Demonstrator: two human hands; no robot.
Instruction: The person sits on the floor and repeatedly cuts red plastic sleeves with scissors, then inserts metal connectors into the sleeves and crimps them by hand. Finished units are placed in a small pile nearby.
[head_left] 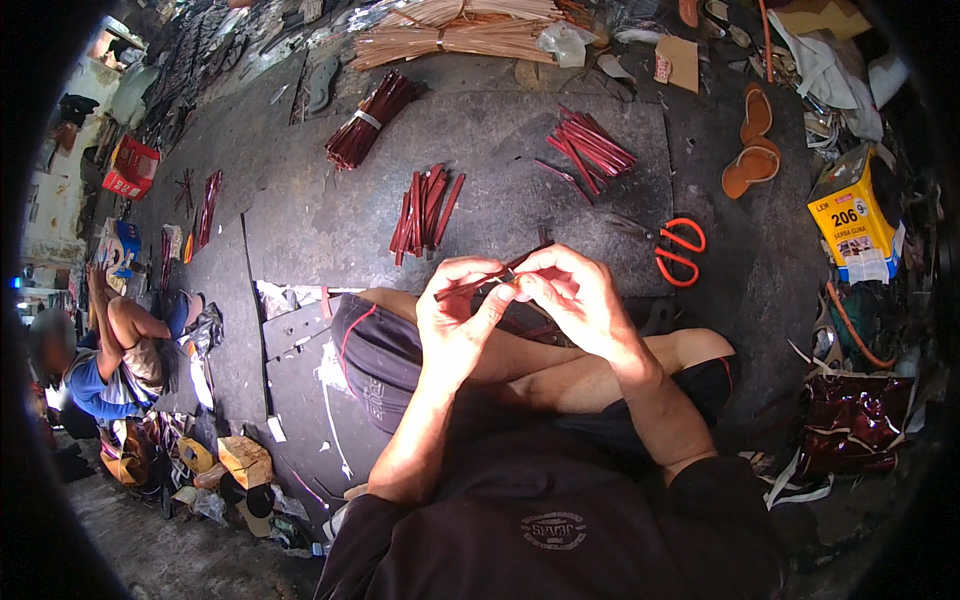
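Observation:
Both my hands meet above my crossed legs, pinching a thin dark red strip (462,290) between them. My left hand (462,320) is closed on its left part, with the strip's end poking out past the fingers. Thumb and fingertips of my right hand (580,305) press together near the strip's middle; some small detail there is too fine to make out. Just beyond lies a loose pile of dark red strips (425,215). To the right of my hands rest scissors (680,252) with orange handles, their blades pointing left.
Farther off are a banded dark red bundle (372,120) and another red pile (597,148). Pale sticks (450,40) lie at the back. Brown sandals (752,165) and a yellow can (855,220) stand right. A person (110,360) sits at the left.

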